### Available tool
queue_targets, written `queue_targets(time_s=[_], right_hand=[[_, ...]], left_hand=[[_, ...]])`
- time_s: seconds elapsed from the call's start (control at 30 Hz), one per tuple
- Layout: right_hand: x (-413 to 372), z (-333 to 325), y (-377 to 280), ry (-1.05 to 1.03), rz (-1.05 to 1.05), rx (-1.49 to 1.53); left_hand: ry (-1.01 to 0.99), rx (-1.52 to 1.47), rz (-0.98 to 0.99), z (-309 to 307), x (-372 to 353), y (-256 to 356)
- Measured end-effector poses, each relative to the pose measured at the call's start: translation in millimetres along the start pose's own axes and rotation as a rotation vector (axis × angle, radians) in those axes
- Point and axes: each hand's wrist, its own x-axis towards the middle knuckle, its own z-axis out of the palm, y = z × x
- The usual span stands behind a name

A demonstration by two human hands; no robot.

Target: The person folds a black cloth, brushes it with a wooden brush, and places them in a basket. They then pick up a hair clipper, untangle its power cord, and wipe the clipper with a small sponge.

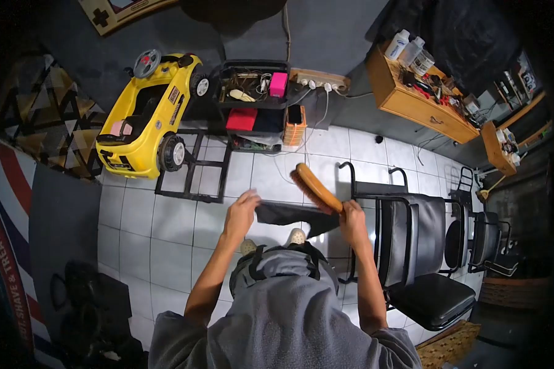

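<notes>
My right hand (352, 222) is closed round the handle of a wooden brush (319, 187), its brown bristles facing left. A strip of black cloth (289, 215) stretches between my hands in front of my legs. Its right end reaches my right hand, below the brush. My left hand (243, 210) is closed at the cloth's upper left corner, with slightly blurred fingertips. Where the fingers meet the cloth is hard to make out.
Black-framed chairs (412, 237) stand close on my right. Ahead are a low black metal frame (194, 198), a yellow toy car (143, 117) and a black storage rack (218, 92). A wooden drawer unit (412, 101) hangs at upper right. White tiles (169, 227) cover the floor.
</notes>
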Motion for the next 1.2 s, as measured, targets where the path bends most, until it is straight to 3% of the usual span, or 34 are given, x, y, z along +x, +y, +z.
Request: queue_targets(time_s=[0.1, 0.13, 0.2, 0.27, 0.3, 0.33, 0.37, 0.4, 0.43, 0.47, 0.6, 0.67, 0.8, 0.9, 0.93, 1.07, 1.1, 1.13, 1.2], right_hand=[[18.1, -17.9, -42.9, 0.343, -0.096, -0.024], [21.2, -27.9, -57.5, 0.44, -0.118, 0.019], [13.9, -35.8, -71.2, 0.59, -0.057, 0.137], [7.2, -40.9, -81.8, 0.555, -0.099, 0.078], [1.8, -33.4, -75.9, 0.547, -0.157, 0.189], [-7.2, -15.3, -62.5, 0.54, -0.213, 0.301], [-20.7, 18.0, -25.2, 0.371, -0.204, 0.448], [-28.5, 25.0, -38.1, 0.255, 0.026, 0.406], [-38.9, 39.1, -22.6, 0.01, 0.154, 0.201], [-51.0, 62.4, 1.8, -0.116, 0.261, 0.32], [-59.3, 70.6, 10.2, -0.216, 0.37, 0.287], [-49.4, 70.9, 9.3, -0.154, 0.332, 0.196], [-13.9, 38.8, -23.2, 0.054, 0.297, 0.308], [-2.9, 9.2, -46.1, 0.357, 0.091, 0.38], [6.5, -15.8, -83.6, 0.463, 0.005, 0.463], [-8.5, -21.6, -76.0, 0.457, -0.17, 0.428], [-10.5, -8.0, -71.7, 0.403, -0.118, 0.383], [-13.5, 6.1, -67.8, 0.348, -0.064, 0.338], [-30.2, 34.6, -32.3, -0.223, 0.32, 0.187]], left_hand=[[0.056, -0.188, -0.243, -39.7, 32.7, 61.5], [0.14, -0.262, -0.218, -54.0, 39.3, 86.2], [0.427, 0.098, 0.222, -72.3, 45.9, 117.4], [0.579, 0.081, 0.311, -64.4, 23.8, 115.7], [0.553, 0.048, 0.289, -55.3, 12.3, 109.7], [0.383, 0.052, 0.126, -42.6, -2.0, 95.9], [0.213, 0.058, -0.031, -28.8, -16.5, 76.4], [0.047, 0.068, -0.188, -19.4, -29.1, 59.5], [-0.202, 0.049, -0.336, -20.4, -43.3, 43.9], [-0.451, 0.025, -0.487, -24.4, -57.3, 31.4], [-0.242, -0.167, -0.481, -24.7, -70.1, 13.3], [-0.203, -0.037, -0.463, -22.1, -59.5, 13.5], [0.113, -0.031, -0.218, -23.2, -11.9, 46.3], [0.328, 0.004, -0.016, -51.2, 14.7, 104.2], [0.404, 0.034, 0.028, -54.8, 12.1, 113.3], [0.478, 0.092, 0.091, -51.0, -9.5, 122.0], [0.368, 0.009, 0.011, -44.4, -9.7, 114.3], [0.081, 0.046, -0.151, -37.8, -18.2, 96.0], [-0.491, 0.118, -0.471, -31.4, -46.6, 51.4]])
